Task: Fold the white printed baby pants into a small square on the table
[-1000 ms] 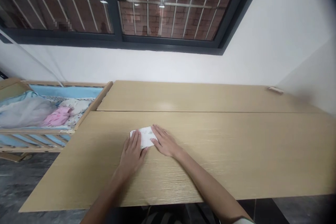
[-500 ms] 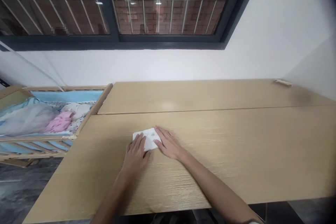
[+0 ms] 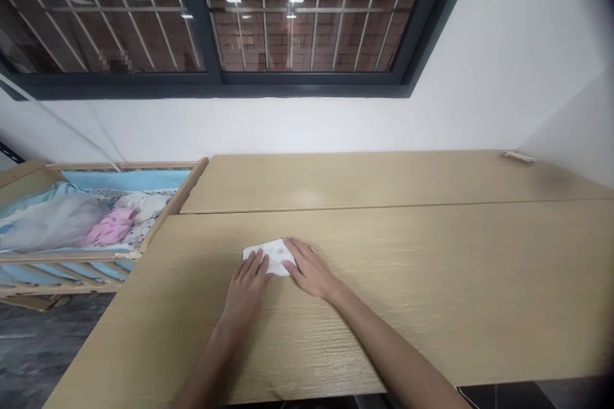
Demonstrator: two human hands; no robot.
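A folded white sheet [image 3: 277,255] with a small grey print lies flat on the light wood table [image 3: 407,268]; whether it is paper or cloth I cannot tell. My left hand [image 3: 250,281] rests with its fingers stretched over the sheet's near left part. At the right edge lies my right hand [image 3: 309,268], thumb on the sheet and fingers extended along its far right corner. Both hands are open and palm down, pressing on it rather than gripping it.
Beyond a seam, a raised or separate wood board [image 3: 336,179] runs along the wall. A cot [image 3: 192,185] with bedding and a pink cloth [image 3: 112,227] stands at the left. A small pale object [image 3: 519,157] lies at the back right. A barred window [image 3: 311,85] is above.
The view has tilted up slightly, so everything sits a little lower. My left hand has drawn back a little toward me, its thumb now closer to its fingers. The sheet stays in place.
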